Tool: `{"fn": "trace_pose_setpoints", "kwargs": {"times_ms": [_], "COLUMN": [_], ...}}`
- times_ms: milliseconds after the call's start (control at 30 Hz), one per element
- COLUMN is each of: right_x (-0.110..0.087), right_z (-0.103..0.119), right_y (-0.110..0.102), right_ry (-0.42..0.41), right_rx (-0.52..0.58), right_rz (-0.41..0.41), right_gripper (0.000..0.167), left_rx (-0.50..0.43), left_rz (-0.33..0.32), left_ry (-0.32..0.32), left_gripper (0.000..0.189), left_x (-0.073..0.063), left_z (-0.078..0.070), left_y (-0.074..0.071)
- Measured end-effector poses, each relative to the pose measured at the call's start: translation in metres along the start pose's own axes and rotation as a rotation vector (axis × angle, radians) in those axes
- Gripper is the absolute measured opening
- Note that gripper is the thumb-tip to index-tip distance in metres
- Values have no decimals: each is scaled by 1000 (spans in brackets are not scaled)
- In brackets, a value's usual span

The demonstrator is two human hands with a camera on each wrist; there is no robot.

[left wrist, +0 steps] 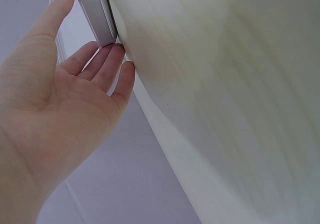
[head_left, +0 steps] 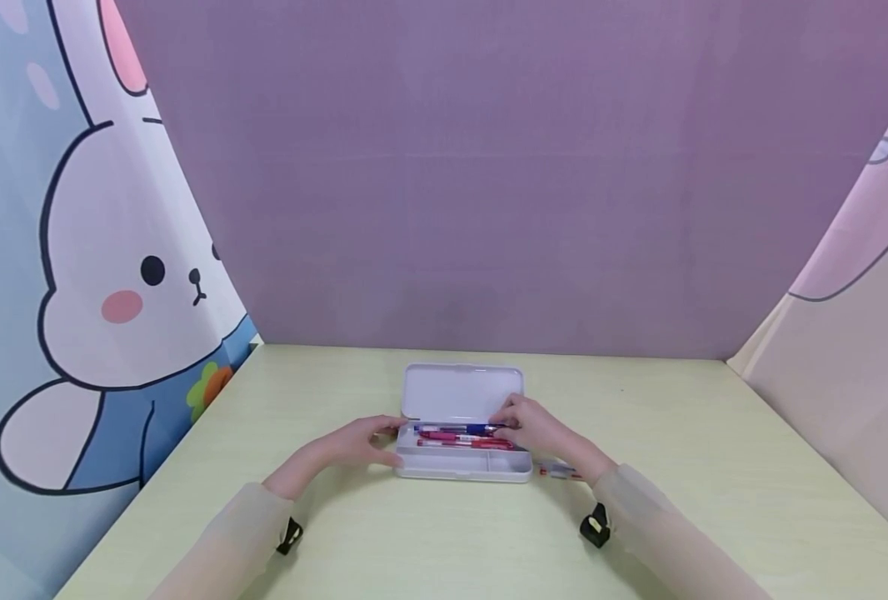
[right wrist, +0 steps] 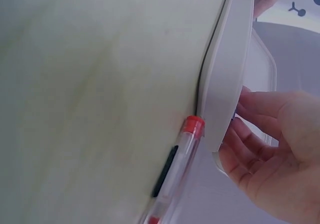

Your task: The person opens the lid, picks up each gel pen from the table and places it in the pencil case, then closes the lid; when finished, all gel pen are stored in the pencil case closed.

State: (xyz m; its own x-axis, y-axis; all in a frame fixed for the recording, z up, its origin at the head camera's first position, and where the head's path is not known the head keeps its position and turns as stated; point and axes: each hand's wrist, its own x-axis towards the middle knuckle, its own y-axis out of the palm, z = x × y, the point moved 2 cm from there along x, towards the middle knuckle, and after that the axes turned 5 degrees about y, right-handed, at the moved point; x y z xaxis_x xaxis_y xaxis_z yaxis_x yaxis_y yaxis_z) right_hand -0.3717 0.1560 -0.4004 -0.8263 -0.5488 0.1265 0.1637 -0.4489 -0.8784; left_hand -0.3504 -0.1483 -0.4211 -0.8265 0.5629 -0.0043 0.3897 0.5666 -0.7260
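An open white pencil case (head_left: 462, 476) lies on the table with its lid (head_left: 462, 393) tilted back. In its rear compartment are a blue pen (head_left: 481, 429) and red pens (head_left: 465, 442). My left hand (head_left: 361, 442) holds the case's left end, thumb at the front corner and fingers at the back. In the left wrist view, the fingertips (left wrist: 117, 46) touch the end wall. My right hand (head_left: 530, 425) reaches into the case's right end and pinches the blue pen, mostly hidden by the fingers in the right wrist view.
A clear pen with a red cap (right wrist: 195, 125) lies on the table right of the case, with a black clip or second pen beside it. The pale table (head_left: 459, 542) meets a purple panel (head_left: 489, 183) behind. A rabbit-print curtain (head_left: 137, 217) hangs at left.
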Motion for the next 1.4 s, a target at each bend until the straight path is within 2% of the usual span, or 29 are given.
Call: {"fn": "trace_pose_setpoints", "kwargs": {"times_ms": [300, 400, 567, 700, 900, 1167, 1400], "right_x": [-2, -5, -13, -18, -30, -50, -70], "right_z": [-2, -2, 0, -1, -5, -11, -14], "right_y": [-2, -5, -12, -16, -20, -28, -39], "right_ry": [-1, 4, 27, 10, -12, 20, 12], "right_rx": [17, 52, 92, 89, 104, 115, 79], "right_rz": [7, 1, -33, -73, -126, -174, -229], "right_gripper": [22, 21, 21, 23, 24, 30, 25], "left_rx": [8, 6, 8, 20, 8, 28, 19], "left_rz": [-1, -1, 2, 5, 13, 22, 25], "left_ry": [-3, -4, -9, -12, -4, 7, 11], "left_gripper": [72, 72, 73, 73, 72, 71, 72], "left_x": [-1, 0, -3, -5, -8, -14, -17], "left_z": [-1, -1, -2, -2, -2, -1, 0], "left_y": [0, 0, 0, 0, 0, 0, -1]}}
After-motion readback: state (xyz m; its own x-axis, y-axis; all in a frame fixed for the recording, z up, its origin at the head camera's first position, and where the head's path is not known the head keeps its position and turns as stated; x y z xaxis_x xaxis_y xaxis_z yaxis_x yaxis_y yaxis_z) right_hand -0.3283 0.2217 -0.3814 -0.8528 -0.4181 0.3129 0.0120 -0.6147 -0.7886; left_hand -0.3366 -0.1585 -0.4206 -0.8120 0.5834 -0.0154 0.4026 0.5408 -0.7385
